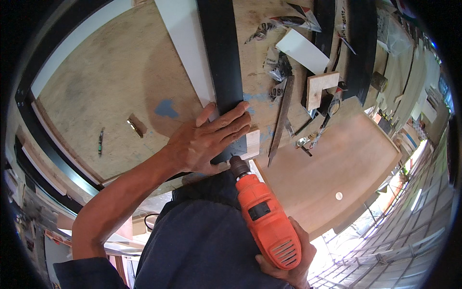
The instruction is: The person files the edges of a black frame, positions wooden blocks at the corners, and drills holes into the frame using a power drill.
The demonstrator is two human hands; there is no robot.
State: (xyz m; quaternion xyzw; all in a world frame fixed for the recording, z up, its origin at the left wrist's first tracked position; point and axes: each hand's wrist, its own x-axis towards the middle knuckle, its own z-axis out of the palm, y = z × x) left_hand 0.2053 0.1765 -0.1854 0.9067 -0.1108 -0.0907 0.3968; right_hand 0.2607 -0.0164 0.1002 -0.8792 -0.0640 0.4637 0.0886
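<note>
My left hand (207,137) lies across the near end of a long black frame bar (222,58), its fingers curled over the right edge and its thumb by the near corner. My right hand (304,248) grips an orange power drill (262,204) from behind. The drill's dark chuck (238,167) points at the end of the bar; the bit's tip is too small to make out. Under the bar end sits a small pale wood block (253,142). A white strip (185,43) runs along the bar's left side.
On the wooden worktop (115,72) lie a small brass-coloured piece (134,127) and a slim green pen-like tool (100,143). To the right are a handsaw-like blade (281,120), an L-shaped wood piece (320,89), a white offcut (303,50) and plastic scraps. A wooden panel (332,168) stands beyond.
</note>
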